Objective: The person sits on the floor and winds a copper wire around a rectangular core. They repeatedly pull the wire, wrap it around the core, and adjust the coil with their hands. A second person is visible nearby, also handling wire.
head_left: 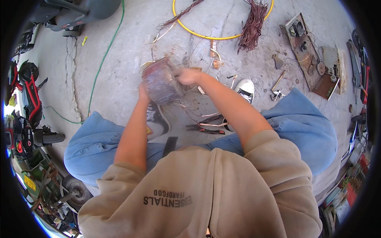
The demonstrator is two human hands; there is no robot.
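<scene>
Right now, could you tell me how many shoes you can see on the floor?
2: a dark shoe below the motor winding, and a white shoe right of the right hand.

Both bare arms are stretched forward from the lower edge and are bent a little at the elbows. The sleeves are pushed up above the elbows. The left hand (143, 92) is held low, with its fingers curled up and mostly hidden behind what is gripped. Only the back of this hand and the wrist are seen. The right hand (187, 76) is held a bit higher and further out, with the knuckles turned up and the fingers closed tight. The two hands are kept close together, side by side. The knees are spread wide apart below the arms.
</scene>
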